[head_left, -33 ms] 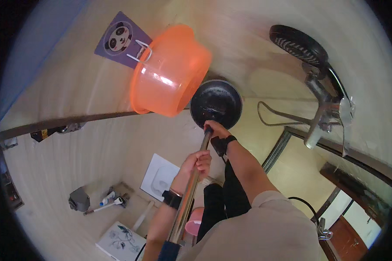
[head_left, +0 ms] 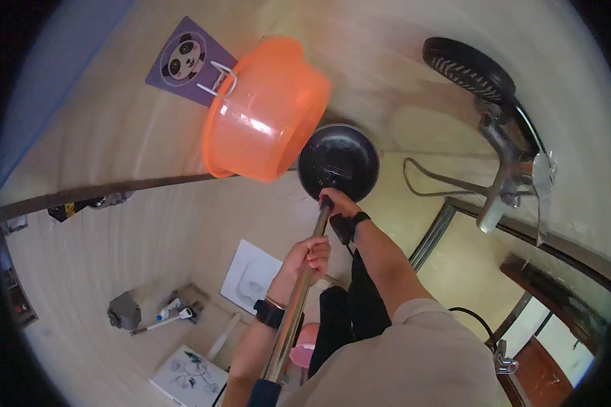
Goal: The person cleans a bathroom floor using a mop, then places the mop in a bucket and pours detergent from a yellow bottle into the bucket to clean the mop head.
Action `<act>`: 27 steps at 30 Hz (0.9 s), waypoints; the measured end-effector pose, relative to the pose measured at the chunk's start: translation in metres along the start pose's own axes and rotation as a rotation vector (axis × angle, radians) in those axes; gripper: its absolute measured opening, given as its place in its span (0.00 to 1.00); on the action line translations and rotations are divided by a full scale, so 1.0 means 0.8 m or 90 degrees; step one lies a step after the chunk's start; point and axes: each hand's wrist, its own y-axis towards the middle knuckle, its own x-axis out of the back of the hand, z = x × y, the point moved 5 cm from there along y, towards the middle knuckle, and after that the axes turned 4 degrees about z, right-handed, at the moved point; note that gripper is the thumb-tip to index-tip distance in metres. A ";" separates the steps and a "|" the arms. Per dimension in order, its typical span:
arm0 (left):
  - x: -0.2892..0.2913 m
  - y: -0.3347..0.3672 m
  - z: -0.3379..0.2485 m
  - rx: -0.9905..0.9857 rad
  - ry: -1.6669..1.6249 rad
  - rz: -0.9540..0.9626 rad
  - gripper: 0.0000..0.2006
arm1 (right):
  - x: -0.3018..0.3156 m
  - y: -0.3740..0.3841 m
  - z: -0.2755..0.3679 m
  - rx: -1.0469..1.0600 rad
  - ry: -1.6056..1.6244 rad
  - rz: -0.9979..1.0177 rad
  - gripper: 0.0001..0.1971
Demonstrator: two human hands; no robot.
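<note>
Both of my hands hold a long silver metal pole (head_left: 293,319) that slants up from the lower edge of the view. My left hand (head_left: 305,261) is wrapped round the middle of its shaft. My right hand (head_left: 341,202) is closed round the dark upper end. Just beyond that hand is a round black basin (head_left: 337,159), its inside dark and shiny. The pole's lower part has a dark blue sleeve (head_left: 265,392) and runs out of the picture. Whether the pole's upper end touches the basin is hidden by my fingers.
An orange tub (head_left: 268,112) hangs against the wall at upper left, by a purple panda panel (head_left: 186,61). A shower mixer (head_left: 502,169) juts out at right. A white squat toilet (head_left: 250,277), a grey bin (head_left: 124,311) and a pink basin (head_left: 303,355) are on the floor.
</note>
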 end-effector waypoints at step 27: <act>0.078 -0.081 0.110 -0.086 0.244 -0.012 0.13 | -0.091 -0.162 -0.073 0.294 -0.492 0.152 0.28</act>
